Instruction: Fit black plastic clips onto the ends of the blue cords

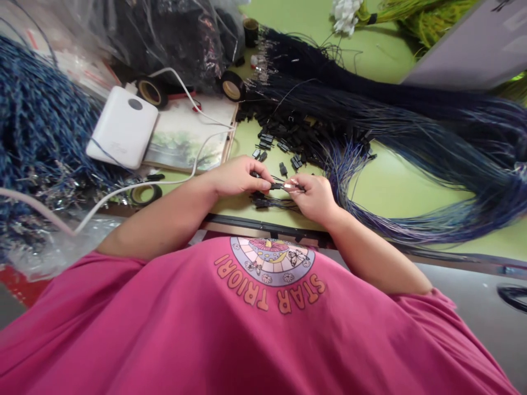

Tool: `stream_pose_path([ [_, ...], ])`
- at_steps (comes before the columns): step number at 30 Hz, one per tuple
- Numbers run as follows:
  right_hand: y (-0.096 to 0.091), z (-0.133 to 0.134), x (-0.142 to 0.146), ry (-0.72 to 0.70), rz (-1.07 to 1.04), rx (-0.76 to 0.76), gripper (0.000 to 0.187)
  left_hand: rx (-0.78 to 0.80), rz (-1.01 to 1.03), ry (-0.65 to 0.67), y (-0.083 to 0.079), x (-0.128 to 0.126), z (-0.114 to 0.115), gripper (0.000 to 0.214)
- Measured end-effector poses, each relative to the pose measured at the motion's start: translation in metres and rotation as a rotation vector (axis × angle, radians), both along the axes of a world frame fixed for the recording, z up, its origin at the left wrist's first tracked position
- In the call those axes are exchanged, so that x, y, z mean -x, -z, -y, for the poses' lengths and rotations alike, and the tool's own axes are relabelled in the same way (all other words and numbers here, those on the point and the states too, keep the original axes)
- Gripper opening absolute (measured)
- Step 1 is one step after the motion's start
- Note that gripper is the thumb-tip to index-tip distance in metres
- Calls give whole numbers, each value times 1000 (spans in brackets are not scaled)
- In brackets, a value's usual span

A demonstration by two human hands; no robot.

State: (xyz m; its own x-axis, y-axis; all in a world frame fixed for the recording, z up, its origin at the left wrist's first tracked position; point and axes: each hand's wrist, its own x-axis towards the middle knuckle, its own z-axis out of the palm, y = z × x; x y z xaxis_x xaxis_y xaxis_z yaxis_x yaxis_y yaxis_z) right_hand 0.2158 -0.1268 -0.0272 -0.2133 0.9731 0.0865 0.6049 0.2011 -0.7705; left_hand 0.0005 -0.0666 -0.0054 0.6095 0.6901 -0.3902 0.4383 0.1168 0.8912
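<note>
My left hand (pixel 237 175) is closed in a pinch on a small black connector (pixel 275 186) just above the green table's near edge. My right hand (pixel 313 196) is also pinched, its fingertips holding thin dark wires (pixel 297 188) that meet the connector. Under both hands lie several finished wires with black plugs (pixel 272 203). A heap of loose black connectors (pixel 288 140) lies just beyond my hands. A long bundle of blue and black wires (pixel 411 142) sweeps from the table's far middle round to the right of my right hand.
A white power bank (pixel 123 126) with a white cable (pixel 193 164) rests on a picture board (pixel 185 137) at the left. Rolls of black tape (pixel 233 86) stand behind it. Blue wire heaps (pixel 37 126) fill the far left. A plastic bag (pixel 173 33) is at the back.
</note>
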Motion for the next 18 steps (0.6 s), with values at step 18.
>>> stream_pose_path([
  [18,0,-11,4,3,-468,533,14,-59,-47,-29,-15,14,-7,21],
])
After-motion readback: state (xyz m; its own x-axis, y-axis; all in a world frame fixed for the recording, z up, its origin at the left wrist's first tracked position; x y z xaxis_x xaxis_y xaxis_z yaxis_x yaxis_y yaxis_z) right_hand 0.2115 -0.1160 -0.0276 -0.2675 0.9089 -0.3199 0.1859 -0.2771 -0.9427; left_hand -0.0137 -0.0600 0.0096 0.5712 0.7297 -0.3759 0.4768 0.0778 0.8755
